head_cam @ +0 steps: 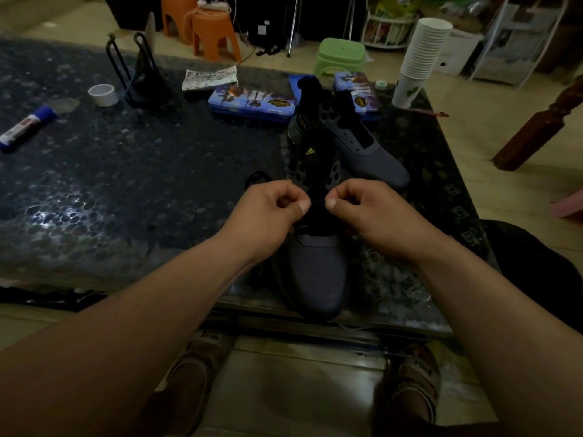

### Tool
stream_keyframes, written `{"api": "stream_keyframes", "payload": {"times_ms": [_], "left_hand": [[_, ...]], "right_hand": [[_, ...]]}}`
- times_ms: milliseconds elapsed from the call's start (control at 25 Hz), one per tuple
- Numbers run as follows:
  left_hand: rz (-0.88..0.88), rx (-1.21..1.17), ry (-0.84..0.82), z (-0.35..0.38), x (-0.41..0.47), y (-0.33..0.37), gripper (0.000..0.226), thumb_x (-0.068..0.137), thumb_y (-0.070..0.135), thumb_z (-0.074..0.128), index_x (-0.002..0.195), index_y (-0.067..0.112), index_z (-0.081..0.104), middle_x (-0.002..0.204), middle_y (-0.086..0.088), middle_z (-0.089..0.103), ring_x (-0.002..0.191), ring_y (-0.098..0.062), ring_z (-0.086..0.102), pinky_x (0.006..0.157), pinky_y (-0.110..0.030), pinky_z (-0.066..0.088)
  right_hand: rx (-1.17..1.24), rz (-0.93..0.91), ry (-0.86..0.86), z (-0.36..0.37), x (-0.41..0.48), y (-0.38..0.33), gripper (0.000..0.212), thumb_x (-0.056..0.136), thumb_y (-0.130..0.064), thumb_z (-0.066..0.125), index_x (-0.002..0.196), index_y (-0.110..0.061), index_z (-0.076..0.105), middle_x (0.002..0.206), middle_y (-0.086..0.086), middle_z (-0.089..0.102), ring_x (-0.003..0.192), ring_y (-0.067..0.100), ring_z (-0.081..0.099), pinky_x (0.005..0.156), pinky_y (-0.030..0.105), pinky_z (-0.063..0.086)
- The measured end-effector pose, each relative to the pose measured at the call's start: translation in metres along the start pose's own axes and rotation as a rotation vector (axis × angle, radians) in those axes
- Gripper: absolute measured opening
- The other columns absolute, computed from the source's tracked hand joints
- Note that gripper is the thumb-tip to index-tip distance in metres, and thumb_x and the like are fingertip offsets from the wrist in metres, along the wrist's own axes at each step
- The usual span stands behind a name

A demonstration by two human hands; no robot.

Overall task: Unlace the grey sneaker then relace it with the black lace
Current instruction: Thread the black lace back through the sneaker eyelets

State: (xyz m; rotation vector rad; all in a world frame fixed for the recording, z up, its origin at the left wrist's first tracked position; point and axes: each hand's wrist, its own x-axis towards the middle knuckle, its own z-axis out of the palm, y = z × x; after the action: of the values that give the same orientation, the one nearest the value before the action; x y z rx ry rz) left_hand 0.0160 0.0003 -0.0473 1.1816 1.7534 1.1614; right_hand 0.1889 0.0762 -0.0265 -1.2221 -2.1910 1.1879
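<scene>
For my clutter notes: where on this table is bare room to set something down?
Free: the middle-left of the dark speckled stone table, bordered by the blue-capped glue stick, white tape roll, blue printed tin and near grey sneaker. Crowded: far right, with the second grey sneaker and stacked white paper cups.

The grey sneaker [315,272] had a black tongue [315,171] with a small yellow logo [309,151]. The black lace [257,177] looped at its ten o'clock, and a second grey sneaker [372,159] lay at one o'clock. The table [126,184] was dark with a pale pebbled pattern. Beyond stood orange stools [214,33] at eleven, a green stool [340,56] at twelve and white cups [422,55] at one.
</scene>
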Motion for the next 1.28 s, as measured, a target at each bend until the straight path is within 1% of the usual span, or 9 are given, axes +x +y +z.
{"api": "stream_keyframes", "payload": {"times_ms": [120,240,400,520,640,800,1040,1160,1280], "left_hand": [[0.029,-0.005,0.057,0.004,0.001,-0.003,0.008,0.098,0.016,0.07,0.091,0.016,0.075,0.076,0.002,0.065,0.061,0.0,0.053,0.058,-0.012,0.044],[0.011,0.054,0.107,0.008,0.001,-0.005,0.01,0.097,0.025,0.071,0.089,0.02,0.07,0.073,0.003,0.063,0.059,-0.002,0.053,0.056,-0.018,0.044],[0.014,0.048,0.145,0.008,-0.005,-0.001,0.013,0.098,0.025,0.069,0.087,0.02,0.072,0.071,0.003,0.068,0.059,-0.001,0.057,0.056,-0.019,0.047],[-0.012,0.01,0.154,0.01,-0.011,0.004,0.013,0.099,0.024,0.068,0.088,0.019,0.074,0.072,0.005,0.069,0.06,0.003,0.06,0.056,-0.013,0.046],[-0.028,-0.003,0.228,0.013,-0.015,0.005,0.014,0.098,0.025,0.07,0.086,0.022,0.075,0.072,0.005,0.072,0.066,0.0,0.067,0.058,-0.013,0.048],[-0.046,-0.03,0.244,0.016,-0.017,0.007,0.014,0.097,0.026,0.071,0.085,0.023,0.076,0.071,0.006,0.073,0.067,-0.003,0.069,0.06,-0.023,0.055],[-0.086,-0.179,0.196,0.02,-0.022,0.007,0.011,0.096,0.029,0.073,0.09,0.022,0.078,0.075,0.006,0.074,0.068,0.002,0.067,0.057,-0.015,0.048],[-0.107,-0.204,0.188,0.024,-0.018,0.003,0.006,0.095,0.023,0.074,0.09,0.023,0.077,0.079,0.002,0.075,0.074,-0.003,0.071,0.063,-0.015,0.051],[-0.086,-0.166,0.167,0.024,-0.016,0.002,0.009,0.098,0.02,0.069,0.092,0.023,0.075,0.079,0.004,0.074,0.074,-0.001,0.069,0.065,-0.014,0.051]], "right_hand": [[0.105,0.015,0.089,0.006,-0.001,0.003,0.006,0.099,-0.022,0.067,0.096,-0.017,0.068,0.079,0.005,0.066,0.066,0.01,0.058,0.065,0.033,0.049],[0.156,0.02,0.121,0.009,-0.003,0.005,0.005,0.097,-0.021,0.07,0.094,-0.017,0.067,0.085,0.016,0.069,0.069,0.014,0.059,0.067,0.036,0.051],[0.19,0.014,0.156,0.013,-0.006,0.006,0.006,0.096,-0.021,0.071,0.091,-0.017,0.071,0.074,0.001,0.065,0.065,0.01,0.056,0.065,0.034,0.048],[0.215,0.038,0.163,0.016,-0.006,0.008,0.006,0.096,-0.022,0.071,0.091,-0.02,0.072,0.074,-0.003,0.067,0.066,0.008,0.058,0.065,0.032,0.05],[0.245,0.052,0.164,0.017,-0.005,0.01,0.004,0.095,-0.023,0.073,0.092,-0.022,0.073,0.073,-0.008,0.067,0.066,0.005,0.059,0.066,0.03,0.049],[0.292,0.071,0.16,0.018,-0.005,0.012,0.003,0.094,-0.021,0.074,0.092,-0.022,0.073,0.075,-0.005,0.069,0.068,0.005,0.06,0.069,0.03,0.051],[0.357,0.087,0.153,0.021,-0.005,0.011,0.003,0.096,-0.017,0.072,0.096,-0.02,0.072,0.077,-0.005,0.068,0.066,-0.001,0.06,0.063,0.018,0.048],[0.367,0.068,0.117,0.019,-0.006,0.011,0.005,0.096,-0.014,0.072,0.096,-0.019,0.071,0.081,0.0,0.067,0.069,0.003,0.059,0.065,0.019,0.048],[0.284,0.025,0.066,0.006,-0.005,0.011,0.004,0.096,-0.014,0.072,0.098,-0.017,0.07,0.082,-0.002,0.066,0.069,0.003,0.057,0.064,0.018,0.047]]}}
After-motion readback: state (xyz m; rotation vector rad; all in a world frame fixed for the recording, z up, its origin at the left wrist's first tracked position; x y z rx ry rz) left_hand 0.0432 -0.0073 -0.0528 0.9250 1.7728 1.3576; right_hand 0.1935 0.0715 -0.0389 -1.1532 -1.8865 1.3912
